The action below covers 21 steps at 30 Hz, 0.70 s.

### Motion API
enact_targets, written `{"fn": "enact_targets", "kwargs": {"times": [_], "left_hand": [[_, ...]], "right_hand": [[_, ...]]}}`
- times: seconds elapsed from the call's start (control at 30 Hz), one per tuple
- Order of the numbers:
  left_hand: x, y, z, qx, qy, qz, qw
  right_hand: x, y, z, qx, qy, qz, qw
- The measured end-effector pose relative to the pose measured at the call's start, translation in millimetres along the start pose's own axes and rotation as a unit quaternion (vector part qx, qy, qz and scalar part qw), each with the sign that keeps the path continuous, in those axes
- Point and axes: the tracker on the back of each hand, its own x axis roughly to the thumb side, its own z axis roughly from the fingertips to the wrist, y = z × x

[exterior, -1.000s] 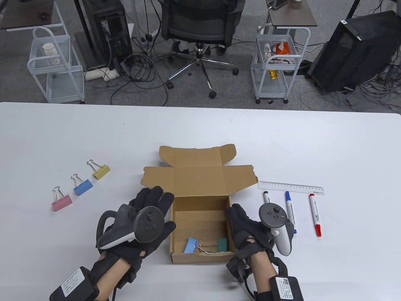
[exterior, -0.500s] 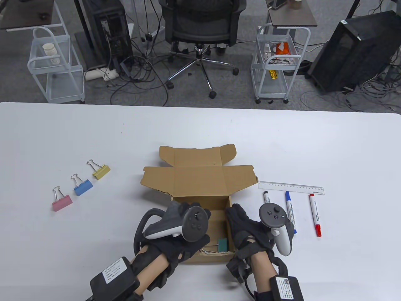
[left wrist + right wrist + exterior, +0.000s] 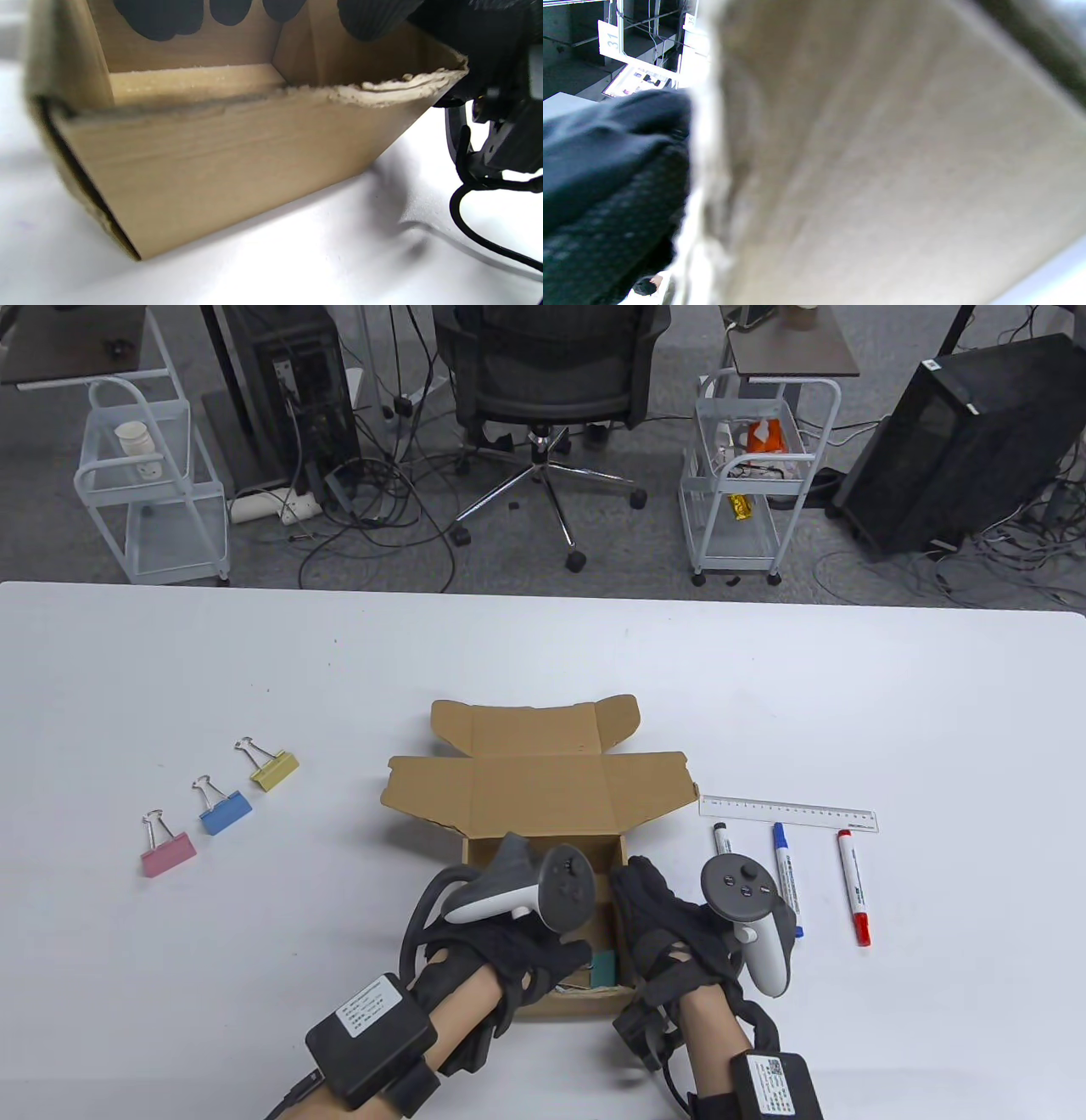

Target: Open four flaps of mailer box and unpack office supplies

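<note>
Left hand [image 3: 517, 950] reaches down into the open mailer box [image 3: 543, 806]; its fingers [image 3: 165, 17] hang inside, but whether they hold anything cannot be told. Right hand [image 3: 657, 933] rests against the box's right wall, apparently steadying it; its grip is unclear. The box sits on the counter [image 3: 254, 687] with flaps open. A green binder clip [image 3: 604, 967] remains inside. Judged step: unpacking the remaining clips. Next move calls for a firm pinch and a clear lift over the near wall.

Mailer box [image 3: 543, 797] sitting mid-tabletop [image 3: 339, 678], flaps lying behind. Three binder clips [image 3: 219, 806] lying left; ruler [image 3: 787, 814] and three markers [image 3: 789, 882] lying right. Left hand [image 3: 517, 942] reaching inside; right hand [image 3: 670, 933] resting at right wall.
</note>
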Motion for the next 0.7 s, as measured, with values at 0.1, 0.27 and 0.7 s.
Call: {"fn": "enact_targets", "kwargs": {"times": [0.1,0.27,0.7], "left_hand": [[-1,-4,-7,-0.016,0.008,-0.002,1.0],[-6,-12,-20,-0.082,0.046,0.033,0.995],[-8,-21,-40,-0.131,0.072,0.044,0.988]], "right_hand": [[0,0,0,0.0,0.0,0.0,1.0],[0,0,0,0.0,0.0,0.0,1.0],[0,0,-1,0.002,-0.001,0.001,1.0]]}}
